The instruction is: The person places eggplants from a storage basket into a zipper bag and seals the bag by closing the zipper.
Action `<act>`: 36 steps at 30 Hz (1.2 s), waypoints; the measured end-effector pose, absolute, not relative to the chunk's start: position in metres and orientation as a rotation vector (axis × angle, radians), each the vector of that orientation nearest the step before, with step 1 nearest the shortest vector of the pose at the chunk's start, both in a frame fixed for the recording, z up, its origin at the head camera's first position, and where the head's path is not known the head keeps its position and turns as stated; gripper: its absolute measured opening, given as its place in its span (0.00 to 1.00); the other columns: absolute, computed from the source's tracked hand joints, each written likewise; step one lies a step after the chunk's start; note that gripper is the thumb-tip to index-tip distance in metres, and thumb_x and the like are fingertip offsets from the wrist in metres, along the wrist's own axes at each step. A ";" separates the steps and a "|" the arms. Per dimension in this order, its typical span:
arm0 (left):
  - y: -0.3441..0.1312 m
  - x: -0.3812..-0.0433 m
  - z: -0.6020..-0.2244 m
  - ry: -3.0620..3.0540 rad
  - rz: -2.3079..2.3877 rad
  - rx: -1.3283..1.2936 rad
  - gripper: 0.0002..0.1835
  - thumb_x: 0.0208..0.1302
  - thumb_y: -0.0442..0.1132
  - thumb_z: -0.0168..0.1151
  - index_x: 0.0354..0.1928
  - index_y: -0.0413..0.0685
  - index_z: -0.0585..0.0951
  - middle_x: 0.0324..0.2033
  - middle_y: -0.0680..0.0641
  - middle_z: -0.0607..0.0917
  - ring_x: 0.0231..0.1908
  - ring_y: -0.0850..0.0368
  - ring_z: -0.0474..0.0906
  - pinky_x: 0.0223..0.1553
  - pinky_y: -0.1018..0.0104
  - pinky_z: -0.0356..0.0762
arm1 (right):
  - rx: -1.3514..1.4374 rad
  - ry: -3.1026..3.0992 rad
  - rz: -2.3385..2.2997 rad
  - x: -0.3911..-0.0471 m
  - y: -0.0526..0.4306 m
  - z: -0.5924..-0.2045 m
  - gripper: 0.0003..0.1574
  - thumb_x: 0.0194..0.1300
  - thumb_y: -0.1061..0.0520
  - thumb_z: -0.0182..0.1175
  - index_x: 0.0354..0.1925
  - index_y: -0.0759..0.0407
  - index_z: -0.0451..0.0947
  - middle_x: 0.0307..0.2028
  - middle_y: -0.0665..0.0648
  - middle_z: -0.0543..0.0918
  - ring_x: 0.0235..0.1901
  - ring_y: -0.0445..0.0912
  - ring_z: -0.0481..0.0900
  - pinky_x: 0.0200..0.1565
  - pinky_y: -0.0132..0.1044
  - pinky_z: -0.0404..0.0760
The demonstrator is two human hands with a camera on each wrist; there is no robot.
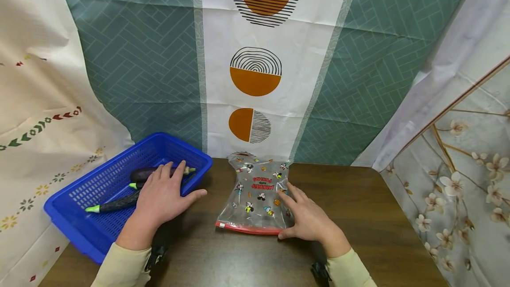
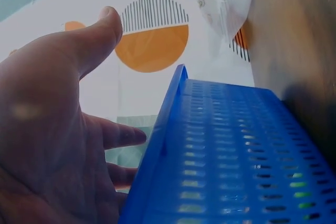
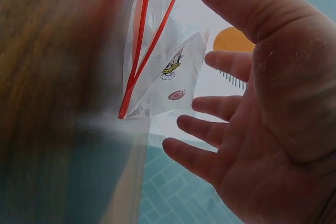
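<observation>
clear printed bag, red zip parted, near blue basket of vegetables

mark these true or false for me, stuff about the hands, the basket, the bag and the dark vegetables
1. The blue basket stands to the left of the clear printed bag. True.
2. The bag is edged in green along its near end. False: its zip edge is red.
3. The left hand is at the basket and the right hand is at the bag. True.
4. The dark vegetables lie inside the bag. False: they lie in the basket.
5. In the right wrist view, the two red strips of the zip edge are parted along some of their length. True.
6. Both hands are over the basket. False: only the left hand is there.
</observation>
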State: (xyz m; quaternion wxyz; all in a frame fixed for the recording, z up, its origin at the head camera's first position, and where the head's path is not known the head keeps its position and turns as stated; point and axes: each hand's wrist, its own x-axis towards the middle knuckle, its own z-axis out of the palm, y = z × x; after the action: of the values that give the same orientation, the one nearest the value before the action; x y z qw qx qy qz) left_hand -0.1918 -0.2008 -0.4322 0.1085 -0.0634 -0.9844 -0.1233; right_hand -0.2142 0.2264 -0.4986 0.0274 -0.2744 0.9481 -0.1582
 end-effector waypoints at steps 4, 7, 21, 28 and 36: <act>-0.204 -0.190 -0.427 -2.909 -0.351 -0.181 0.64 0.67 0.85 0.57 0.83 0.36 0.67 0.74 0.19 0.69 0.76 0.17 0.63 0.76 0.24 0.61 | -0.835 2.926 -0.494 -0.214 0.226 -0.498 0.76 0.51 0.31 0.88 0.86 0.53 0.64 0.87 0.70 0.54 0.82 0.70 0.61 0.71 0.71 0.73; -0.207 -0.190 -0.424 -2.922 -0.343 -0.179 0.64 0.67 0.85 0.57 0.83 0.36 0.66 0.74 0.19 0.69 0.75 0.17 0.64 0.73 0.24 0.65 | -0.828 2.925 -0.495 -0.214 0.226 -0.498 0.75 0.51 0.31 0.88 0.86 0.53 0.65 0.87 0.69 0.54 0.81 0.70 0.63 0.71 0.70 0.74; -0.220 -0.192 -0.414 -3.069 -0.325 -0.184 0.66 0.67 0.88 0.50 0.84 0.35 0.65 0.74 0.20 0.71 0.70 0.15 0.70 0.62 0.21 0.75 | -0.804 2.923 -0.476 -0.216 0.226 -0.494 0.73 0.52 0.30 0.87 0.85 0.53 0.66 0.86 0.68 0.56 0.78 0.69 0.69 0.71 0.70 0.74; -0.227 -0.193 -0.408 -3.105 -0.275 -0.190 0.67 0.67 0.88 0.49 0.83 0.33 0.66 0.73 0.20 0.72 0.68 0.14 0.71 0.59 0.20 0.76 | -0.811 2.904 -0.485 -0.215 0.226 -0.494 0.73 0.53 0.31 0.87 0.86 0.53 0.65 0.86 0.69 0.56 0.79 0.70 0.68 0.70 0.69 0.76; -0.233 -0.195 -0.403 -3.165 -0.248 -0.194 0.68 0.66 0.90 0.46 0.83 0.33 0.66 0.74 0.20 0.71 0.68 0.14 0.71 0.58 0.19 0.76 | -0.823 2.891 -0.507 -0.214 0.229 -0.495 0.72 0.53 0.32 0.87 0.85 0.54 0.66 0.87 0.70 0.54 0.80 0.69 0.65 0.68 0.67 0.78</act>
State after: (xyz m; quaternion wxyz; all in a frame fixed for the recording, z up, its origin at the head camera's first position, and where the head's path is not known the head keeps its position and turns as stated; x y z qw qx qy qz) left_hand -0.1947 -0.2334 -0.4027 -0.0197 -0.0609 -0.9949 -0.0778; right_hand -0.2140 0.2288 -0.4954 0.0468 -0.2698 0.9473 -0.1661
